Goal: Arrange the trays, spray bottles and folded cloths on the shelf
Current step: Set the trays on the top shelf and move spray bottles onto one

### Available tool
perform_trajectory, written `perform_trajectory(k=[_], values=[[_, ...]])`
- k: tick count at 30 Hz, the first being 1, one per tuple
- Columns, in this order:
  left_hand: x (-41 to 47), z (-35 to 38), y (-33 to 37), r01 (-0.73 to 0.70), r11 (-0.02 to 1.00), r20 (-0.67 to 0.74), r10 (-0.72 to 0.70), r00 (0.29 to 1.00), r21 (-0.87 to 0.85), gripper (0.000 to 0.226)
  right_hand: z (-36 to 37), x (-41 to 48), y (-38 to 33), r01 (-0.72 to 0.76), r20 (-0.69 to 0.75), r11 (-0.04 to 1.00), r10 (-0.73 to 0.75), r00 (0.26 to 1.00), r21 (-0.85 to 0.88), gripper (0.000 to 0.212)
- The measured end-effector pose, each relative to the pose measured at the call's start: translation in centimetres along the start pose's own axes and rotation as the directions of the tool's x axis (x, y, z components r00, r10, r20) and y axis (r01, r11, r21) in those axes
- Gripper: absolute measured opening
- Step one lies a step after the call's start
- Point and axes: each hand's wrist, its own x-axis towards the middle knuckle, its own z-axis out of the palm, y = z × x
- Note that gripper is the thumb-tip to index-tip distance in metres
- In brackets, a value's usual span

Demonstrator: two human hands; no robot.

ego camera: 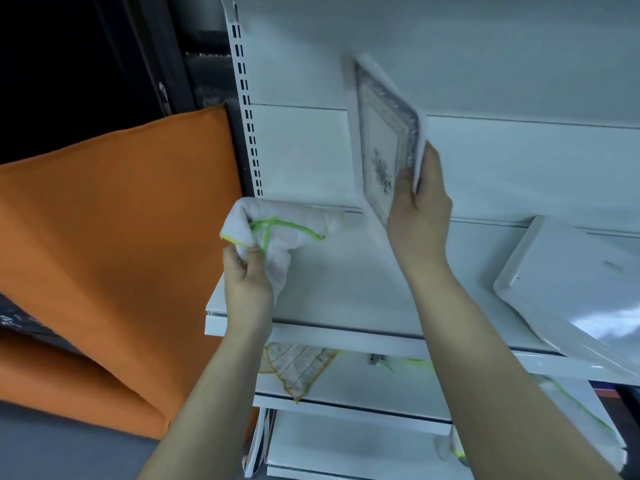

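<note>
1. Placement is in hand in the head view: our right hand [420, 206] pinches the patterned tray [384, 133] by its lower edge, upright at twelve o'clock above the shelf [346, 289].
2. Next, we judge, it wants leaning against the back panel [485, 64].
3. Our left hand [247, 275] clutches a bunched, green-hemmed cloth [277, 226] at nine o'clock.
4. Tray: white rim, grey floral print.

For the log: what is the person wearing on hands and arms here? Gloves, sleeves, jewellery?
Nothing visible. The left hand and right hand are bare: no gloves, rings or watch in view. The left forearm and right forearm are bare down to the frame's edge; no sleeve shows.
</note>
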Motion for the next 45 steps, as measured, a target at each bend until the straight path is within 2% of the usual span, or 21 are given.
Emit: perform_trajectory(k=[5,9,12,15,18,21,24,27,29,31,33,35,37,38,40,41,43,45], values=[[-0.2,0.8,-0.2,0.023,0.986,-0.054,-0.032,0.998,-0.163,0.015,-1.6,0.4,1.4,-0.182,-0.143,0.926,0.24,0.96,0.33,0.03],[0.0,1.3,0.4,0.035,0.964,-0.058,-0.052,0.997,-0.265,0.024,-2.3,-0.3,3.6,-0.326,-0.105,0.726,0.479,0.872,0.606,0.034],[0.1,1.8,1.1,0.037,0.937,-0.035,-0.052,0.998,-0.348,0.016,-2.4,-1.5,4.9,-0.366,-0.064,0.59,0.581,0.811,0.72,0.04],[0.2,2.2,1.5,0.013,0.937,-0.016,-0.019,1.0,-0.349,0.016,-2.1,-2.8,5.6,-0.417,-0.02,0.463,0.688,0.725,0.782,0.04],[0.2,2.9,1.9,-0.01,0.952,0.007,0.013,1.0,-0.305,0.015,-2.1,-4.1,6.0,-0.499,0.016,0.385,0.78,0.626,0.776,0.04],[0.0,3.8,2.3,-0.037,0.963,0.069,0.058,0.996,-0.267,0.017,-2.0,-4.9,6.5,-0.605,0.09,0.314,0.836,0.542,0.731,0.035],[-0.5,4.9,2.7,-0.098,0.979,0.158,0.127,0.979,-0.177,0.019,-2.2,-5.2,6.7,-0.736,0.195,0.244,0.869,0.455,0.631,0.022],[-0.6,6.3,2.9,-0.182,0.982,0.235,0.187,0.954,-0.041,0.017,-3.0,-5.5,6.4,-0.864,0.303,0.252,0.863,0.404,0.435,0.023],[-0.4,7.3,2.6,-0.236,0.971,0.261,0.215,0.941,0.049,0.009,-3.6,-5.7,6.1,-0.907,0.38,0.236,0.849,0.368,0.349,0.025],[-0.4,8.3,2.1,-0.314,0.932,0.318,0.247,0.915,0.181,0.011,-4.2,-5.7,5.9,-0.932,0.419,0.227,0.845,0.332,0.281,0.023],[-0.6,9.3,1.4,-0.417,0.851,0.422,0.266,0.867,0.321,0.011,-4.8,-5.7,5.8,-0.947,0.435,0.233,0.846,0.31,0.223,0.022],[-0.5,10.0,0.3,-0.519,0.721,0.523,0.254,0.814,0.459,0.014,-5.2,-5.7,5.7,-0.951,0.445,0.257,0.842,0.307,0.169,0.024],[-0.2,10.5,-0.7,-0.544,0.549,0.537,0.192,0.822,0.635,0.021,-5.7,-5.7,5.5,-0.945,0.452,0.298,0.83,0.328,0.137,0.026],[-0.4,10.5,-0.7,-0.523,0.497,0.509,0.177,0.842,0.693,0.029,-6.0,-5.7,5.4,-0.936,0.45,0.33,0.822,0.35,0.125,0.027],[-1.4,10.9,-0.5,-0.519,0.504,0.467,0.238,0.852,0.69,0.048,-6.8,-5.9,5.3,-0.908,0.426,0.406,0.806,0.411,0.109,0.027],[-2.3,11.3,-0.3,-0.553,0.514,0.475,0.289,0.831,0.655,0.054,-7.4,-6.1,5.3,-0.891,0.398,0.441,0.803,0.444,0.104,0.027],[-3.8,12.1,-0.3,-0.655,0.498,0.515,0.405,0.755,0.568,0.057,-8.4,-6.4,5.2,-0.864,0.344,0.493,0.798,0.494,0.097,0.027],[-5.3,13.4,-0.6,-0.718,0.5,0.553,0.461,0.694,0.484,0.055,-9.8,-6.7,4.9,-0.849,0.284,0.52,0.804,0.522,0.088,0.023]])
